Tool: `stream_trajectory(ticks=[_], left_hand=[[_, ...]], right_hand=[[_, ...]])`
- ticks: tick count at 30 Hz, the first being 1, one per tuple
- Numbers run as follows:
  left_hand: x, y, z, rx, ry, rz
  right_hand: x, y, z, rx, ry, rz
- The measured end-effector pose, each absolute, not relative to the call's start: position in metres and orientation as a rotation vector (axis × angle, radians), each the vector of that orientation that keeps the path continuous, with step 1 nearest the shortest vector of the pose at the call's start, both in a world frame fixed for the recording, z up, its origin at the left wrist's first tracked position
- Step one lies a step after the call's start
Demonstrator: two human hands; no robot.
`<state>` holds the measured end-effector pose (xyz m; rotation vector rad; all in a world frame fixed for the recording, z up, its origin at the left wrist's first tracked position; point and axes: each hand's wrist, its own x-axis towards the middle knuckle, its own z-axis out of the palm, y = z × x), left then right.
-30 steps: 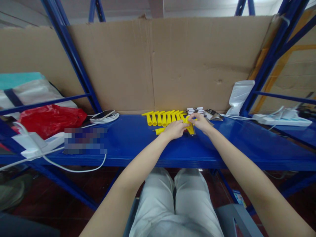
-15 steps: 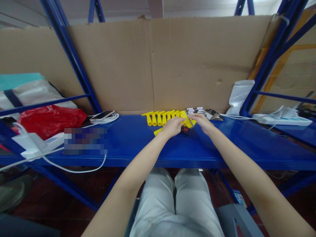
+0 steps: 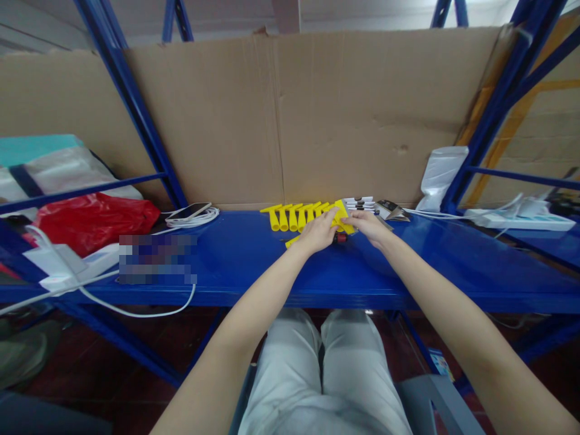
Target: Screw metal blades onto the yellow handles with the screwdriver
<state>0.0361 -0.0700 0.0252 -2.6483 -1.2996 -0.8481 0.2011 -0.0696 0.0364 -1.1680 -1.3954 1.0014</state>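
My left hand [image 3: 321, 231] is closed around a yellow scraper [image 3: 341, 209], which is tilted above the blue shelf top. My right hand [image 3: 368, 223] is at the scraper's right side, its fingertips pinched against the yellow plastic. A row of several matching yellow scrapers [image 3: 293, 217] lies just behind and left of my left hand. Under my left forearm, another yellow piece [image 3: 292, 241] shows in part. Between my hands lies a tool with a red and black handle [image 3: 339, 238], probably a screwdriver, partly hidden.
Small white-and-black packs [image 3: 360, 202] and a dark crumpled wrapper [image 3: 392, 210] lie behind my right hand. A white power strip [image 3: 521, 220] is at right. Coiled white cable [image 3: 194, 217], a phone and a red bag [image 3: 95, 220] are at left. Cardboard [image 3: 339, 115] backs the shelf.
The scraper has turned in my hands, so its broad yellow face shows and the metal edge seen before is no longer clear. Both hands have shifted slightly.
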Motion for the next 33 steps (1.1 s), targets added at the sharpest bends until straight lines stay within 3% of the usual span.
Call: stream_trajectory(ticks=[22, 26, 30, 33], left_hand=[[0.034, -0.071, 0.028, -2.602, -1.496, -0.699], [0.032, -0.071, 0.031, -2.573, -1.543, -0.753], [0.029, -0.071, 0.035, -2.557, -1.599, -0.826], [0.027, -0.070, 0.036, -2.562, -1.608, -0.903]], right_hand=[[0.214, -0.057, 0.032, -1.178, -1.329, 0.977], [0.237, -0.047, 0.032, -1.446, -1.230, 0.688], [0.270, -0.041, 0.025, -1.873, -1.428, 0.086], [0.288, -0.036, 0.015, -2.029, -1.516, -0.072]])
